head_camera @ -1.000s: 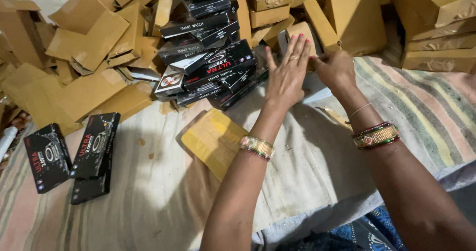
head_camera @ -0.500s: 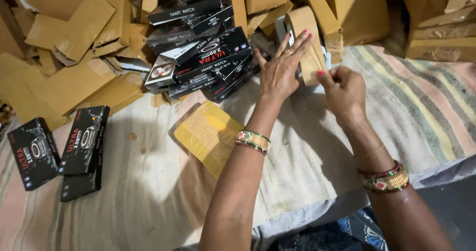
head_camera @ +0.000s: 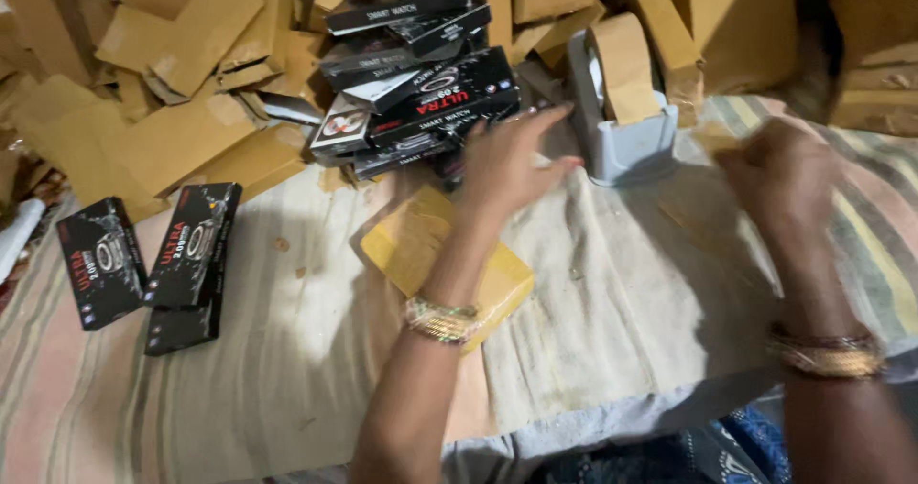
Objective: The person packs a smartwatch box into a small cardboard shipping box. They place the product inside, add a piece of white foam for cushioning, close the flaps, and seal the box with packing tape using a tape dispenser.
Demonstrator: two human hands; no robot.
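A grey tape dispenser (head_camera: 622,149) holding a roll of brown tape (head_camera: 626,63) stands on a pale cloth (head_camera: 612,302). My left hand (head_camera: 507,164) is spread open just left of the dispenser, its fingertips close to the base. It hovers over the edge of a pile of black product boxes (head_camera: 430,92). My right hand (head_camera: 779,173) is blurred to the right of the dispenser. It looks pinched on a strip of brown tape (head_camera: 712,140) drawn out from the roll. A flat yellow packet (head_camera: 411,240) lies under my left forearm.
Several black boxes (head_camera: 191,245) lie on the striped mat (head_camera: 76,398) at the left. Flattened and folded brown cardboard cartons (head_camera: 182,130) are heaped along the back and the left. More brown cartons (head_camera: 870,54) stack up at the back right.
Both hands have come away from the tape roll. The left dropped beside the dispenser and the right swept out to the right, drawing tape. The dispenser now shows in full.
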